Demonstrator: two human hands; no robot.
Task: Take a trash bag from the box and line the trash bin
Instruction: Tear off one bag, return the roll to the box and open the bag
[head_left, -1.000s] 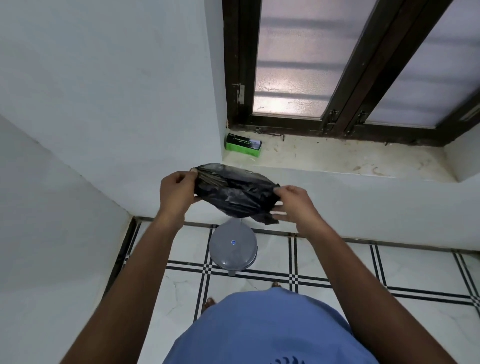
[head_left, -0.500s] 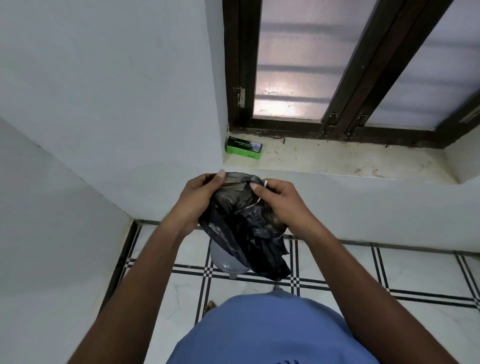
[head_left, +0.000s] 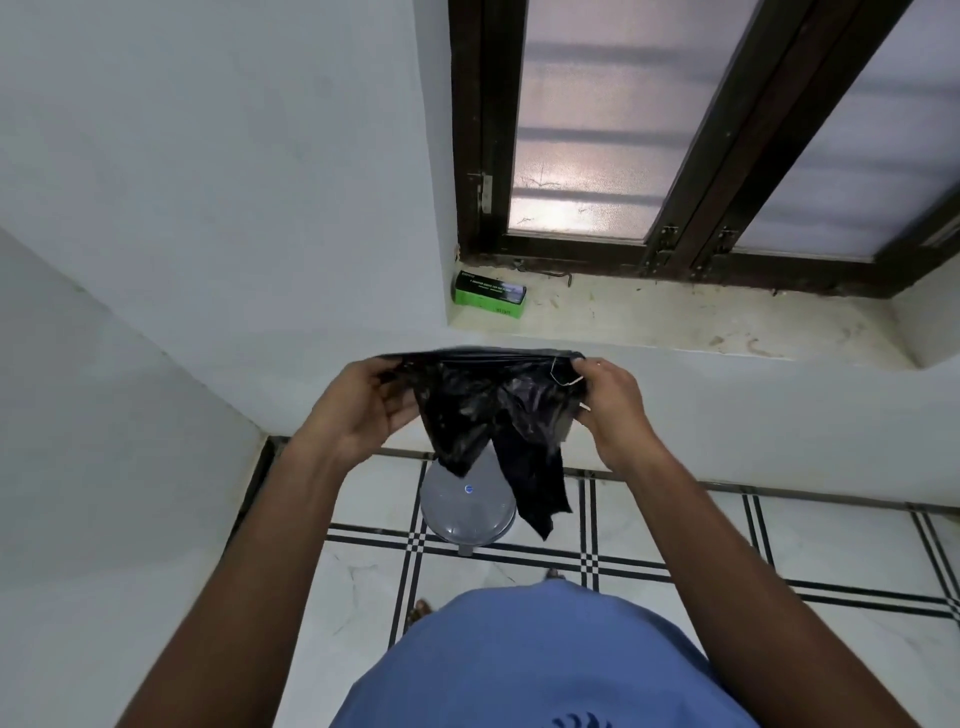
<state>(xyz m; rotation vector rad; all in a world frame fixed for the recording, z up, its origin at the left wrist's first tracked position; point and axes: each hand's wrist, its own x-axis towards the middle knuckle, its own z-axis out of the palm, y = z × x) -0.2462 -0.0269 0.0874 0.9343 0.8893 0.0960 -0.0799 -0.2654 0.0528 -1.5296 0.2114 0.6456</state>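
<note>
A black trash bag (head_left: 493, 410) hangs between my hands at chest height, its top edge pulled into a taut line and its crumpled body dangling down. My left hand (head_left: 363, 410) grips the bag's left end. My right hand (head_left: 610, 402) pinches the right end. Below the bag, on the floor by the wall, stands the grey trash bin (head_left: 467, 512) with its round lid closed; the bag covers part of it. The green trash bag box (head_left: 488, 294) lies on the window sill's left corner.
A white wall rises on the left and in front. The window sill (head_left: 701, 322) runs right under a dark-framed window (head_left: 675, 130). The floor (head_left: 753, 551) is white tile with black lines. My feet are near the bin.
My hands have moved apart, stretching the bag's top edge wide. The bag has unfolded further and hangs lower over the bin.
</note>
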